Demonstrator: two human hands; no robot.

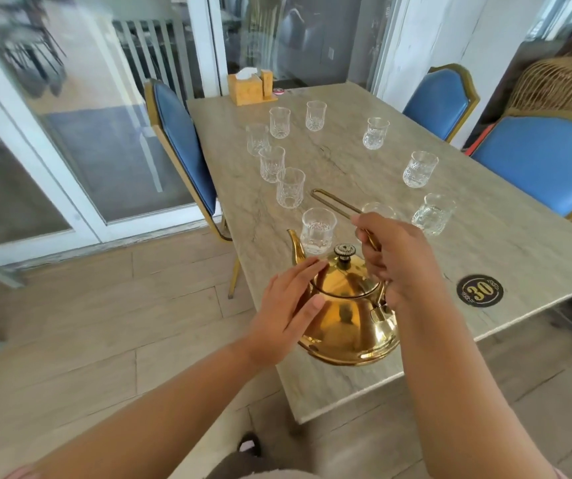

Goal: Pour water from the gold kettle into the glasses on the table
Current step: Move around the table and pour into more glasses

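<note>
Gold kettle (346, 326) sits at the near edge of the surface (484, 236), spout (296, 247) aimed away and left at the closest glass (318, 229), long wire handle (329, 200) tipped toward the far end. Right hand (398, 257) is curled round that handle and half hides another glass (377, 209); left hand (288, 309) rests straight-fingered on the kettle's shoulder. Black sticker (479, 291) says "30".

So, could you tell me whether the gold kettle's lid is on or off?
On: the lid, knob up, sits on the gold kettle; the left hand touches it with straight fingers, and the right hand grips the handle.
</note>
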